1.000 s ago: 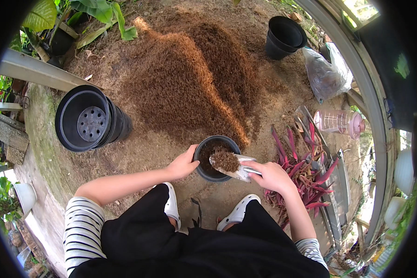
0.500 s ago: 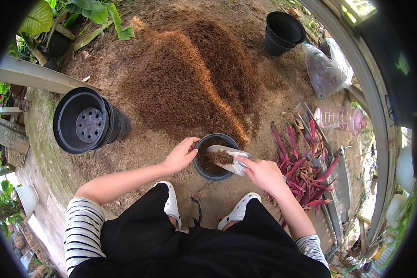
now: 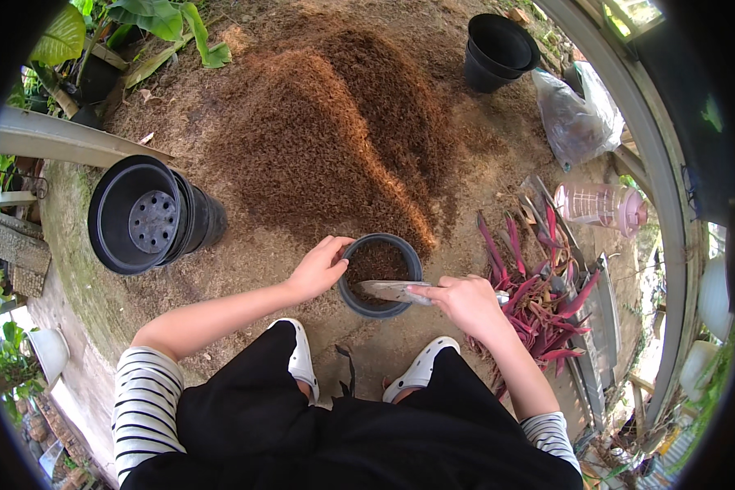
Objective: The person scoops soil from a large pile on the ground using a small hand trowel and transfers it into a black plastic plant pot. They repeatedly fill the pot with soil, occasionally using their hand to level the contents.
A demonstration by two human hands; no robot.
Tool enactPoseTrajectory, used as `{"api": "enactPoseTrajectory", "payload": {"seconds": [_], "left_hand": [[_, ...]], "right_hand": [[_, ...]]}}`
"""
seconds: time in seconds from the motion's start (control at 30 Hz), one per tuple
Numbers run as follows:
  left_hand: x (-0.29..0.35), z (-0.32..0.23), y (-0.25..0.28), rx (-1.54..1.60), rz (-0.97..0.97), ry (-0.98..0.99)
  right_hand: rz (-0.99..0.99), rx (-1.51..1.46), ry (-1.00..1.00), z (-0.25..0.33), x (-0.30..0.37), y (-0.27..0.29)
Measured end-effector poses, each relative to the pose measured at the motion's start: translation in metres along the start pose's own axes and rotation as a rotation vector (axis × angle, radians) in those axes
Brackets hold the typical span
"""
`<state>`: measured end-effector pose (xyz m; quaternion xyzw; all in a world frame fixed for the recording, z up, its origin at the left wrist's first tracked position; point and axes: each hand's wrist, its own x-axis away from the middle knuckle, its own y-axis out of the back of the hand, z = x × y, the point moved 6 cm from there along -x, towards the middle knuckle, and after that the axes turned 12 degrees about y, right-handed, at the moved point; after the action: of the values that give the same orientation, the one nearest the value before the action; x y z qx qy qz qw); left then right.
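Note:
A black plant pot (image 3: 415,260) stands upright on the ground in front of my feet, with brown soil (image 3: 376,263) inside it. My left hand (image 3: 320,268) grips the pot's left rim, fingers over the edge. In my right hand (image 3: 465,300) is a metal hand trowel (image 3: 388,290), its handle wrapped by my fingers. The trowel's blade is turned on its side and reaches over the pot's right rim into the opening. Just beyond the pot lies a broad heap of brown, fibrous soil (image 3: 302,147).
Stacked black pots (image 3: 200,220) lie tipped at the left. More black pots (image 3: 498,61) stand at the far right, near a clear plastic bag (image 3: 576,122) and a pink bottle (image 3: 596,206). Cut purple-leaved plants (image 3: 539,314) lie right of my right hand. A metal post (image 3: 73,135) crosses the left.
My right hand has tipped the trowel from lying flat with soil on it to standing on its side. That soil has left the blade. My left hand stays on the rim.

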<state>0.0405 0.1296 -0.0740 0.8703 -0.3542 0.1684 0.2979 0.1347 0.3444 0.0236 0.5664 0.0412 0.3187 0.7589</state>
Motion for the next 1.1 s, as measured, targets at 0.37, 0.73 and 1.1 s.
{"api": "enactPoseTrajectory", "payload": {"seconds": [0.37, 0.73, 1.1], "left_hand": [[0.018, -0.021, 0.009, -0.139, 0.084, -0.083], [0.025, -0.011, 0.024, -0.149, 0.050, 0.008], [0.026, -0.001, 0.009, -0.399, -0.117, -0.229]], "right_hand": [[-0.395, -0.453, -0.234, -0.049, 0.035, 0.045], [-0.439, -0.446, -0.312, -0.063, 0.037, 0.022], [-0.421, -0.400, -0.341, -0.071, 0.043, 0.011]]}}
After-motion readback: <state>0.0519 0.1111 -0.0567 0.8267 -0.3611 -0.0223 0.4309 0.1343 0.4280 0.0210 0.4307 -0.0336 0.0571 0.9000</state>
